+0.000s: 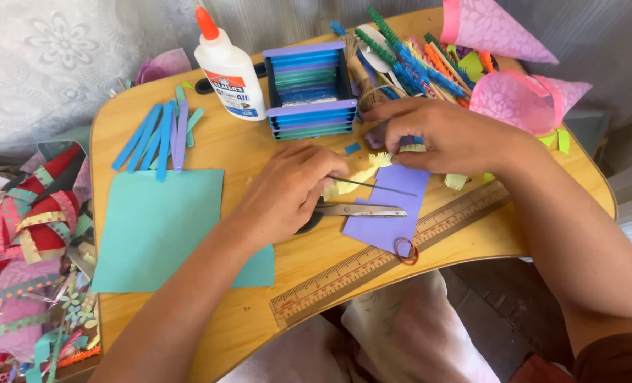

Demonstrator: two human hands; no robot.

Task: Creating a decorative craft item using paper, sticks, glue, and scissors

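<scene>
- Nearest, along the front edge of the wooden worktop (259, 319): a wooden ruler (372, 262) lying slantwise, a red rubber band (405, 250) resting on it.
- Just beyond, left: a teal paper sheet (156, 227) lying flat, seemingly uncut.
- Centre: left hand (287, 191) curled shut, pinching a thin dark wire or stick (372, 186) – scissors (362, 210) lying just beneath, on the corner of a purple paper piece (390, 206).
- Right hand (451, 135) bent over, fingertips gripping a fringed yellow paper strip (362, 174) where it meets the wire, above the purple piece.
- Judged from this: fringe already cut, part of it apparently wound on the wire, the rest loose; another yellow fringe scrap (456, 181) lying just beside the right wrist.
- Further back: blue and purple craft sticks (156, 138), a white glue bottle (227, 67) standing capped, a small box built of sticks (309, 89).
- Far right: pipe cleaners and straws (408, 57), pink paper cones (521, 99).
- Around: pale lace-patterned cloth behind, paper scraps (32, 234) piled at left.
</scene>
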